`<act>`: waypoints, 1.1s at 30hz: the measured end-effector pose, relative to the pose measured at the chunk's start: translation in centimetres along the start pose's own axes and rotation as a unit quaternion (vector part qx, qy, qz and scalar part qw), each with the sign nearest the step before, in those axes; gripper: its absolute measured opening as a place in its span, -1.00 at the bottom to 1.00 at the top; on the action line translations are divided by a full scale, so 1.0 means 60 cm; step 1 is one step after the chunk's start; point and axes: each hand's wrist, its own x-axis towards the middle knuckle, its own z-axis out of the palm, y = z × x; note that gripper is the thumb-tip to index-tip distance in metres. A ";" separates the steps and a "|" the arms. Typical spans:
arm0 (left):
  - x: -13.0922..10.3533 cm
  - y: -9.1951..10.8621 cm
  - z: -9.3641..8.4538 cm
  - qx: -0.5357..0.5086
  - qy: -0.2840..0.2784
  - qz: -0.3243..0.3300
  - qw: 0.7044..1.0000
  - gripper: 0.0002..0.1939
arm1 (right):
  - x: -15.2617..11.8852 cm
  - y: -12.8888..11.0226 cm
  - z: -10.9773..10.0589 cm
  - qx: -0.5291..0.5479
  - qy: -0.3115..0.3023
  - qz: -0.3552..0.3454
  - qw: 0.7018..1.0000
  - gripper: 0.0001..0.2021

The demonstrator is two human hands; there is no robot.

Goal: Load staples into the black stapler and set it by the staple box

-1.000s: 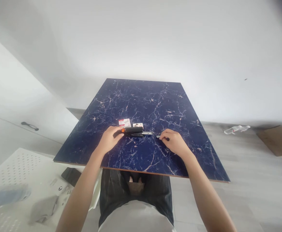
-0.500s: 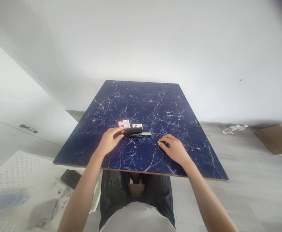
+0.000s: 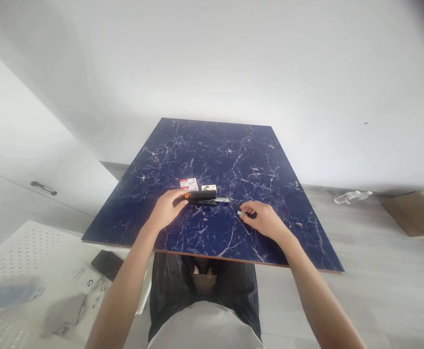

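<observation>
A black stapler [image 3: 202, 195] with an orange end lies on the blue marbled tabletop, its silver staple channel sticking out to the right. My left hand [image 3: 168, 208] grips the stapler's orange end between thumb and fingers. To its right, my right hand [image 3: 262, 218] pinches a small silver staple strip [image 3: 241, 213] between thumb and forefinger, just off the channel's tip. Behind the stapler sit a red-and-white small box [image 3: 189, 183] and a smaller white box [image 3: 209, 188] with a dark picture on it.
The blue marbled table [image 3: 212, 150] has its front edge close to my body and a white wall behind. At lower left is a white perforated surface [image 3: 26, 242] with a dark flat object [image 3: 107, 265]. A plastic bottle [image 3: 353, 196] and a cardboard box [image 3: 411, 213] lie on the floor at right.
My right hand has turned slightly, and the silver staple strip now shows beyond its fingertips. My left hand keeps its hold on the stapler. The whole view has shifted a little.
</observation>
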 end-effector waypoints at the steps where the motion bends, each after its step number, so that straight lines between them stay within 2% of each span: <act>1: 0.000 0.000 0.000 -0.001 -0.001 -0.001 1.000 -0.66 | 0.010 0.000 -0.006 0.010 -0.007 -0.005 1.000 -0.83; 7: 0.000 0.001 -0.001 -0.003 -0.005 -0.002 1.000 -0.66 | 0.084 -0.037 -0.026 0.051 -0.004 -0.084 0.995 -0.80; 10: 0.000 0.001 -0.002 -0.007 -0.004 -0.005 1.000 -0.66 | 0.120 -0.054 -0.019 0.042 -0.047 -0.130 0.990 -0.76; 13: 0.001 0.002 -0.003 -0.010 -0.011 -0.007 1.000 -0.66 | 0.142 -0.054 -0.005 0.028 -0.069 -0.149 0.986 -0.72; 18: 0.001 0.002 -0.003 -0.008 -0.019 -0.009 1.000 -0.66 | 0.149 -0.040 0.009 0.027 -0.076 -0.152 0.985 -0.70; 33: 0.001 0.002 -0.004 -0.013 -0.024 -0.016 0.999 -0.64 | 0.145 -0.041 0.010 0.023 -0.080 -0.141 0.986 -0.77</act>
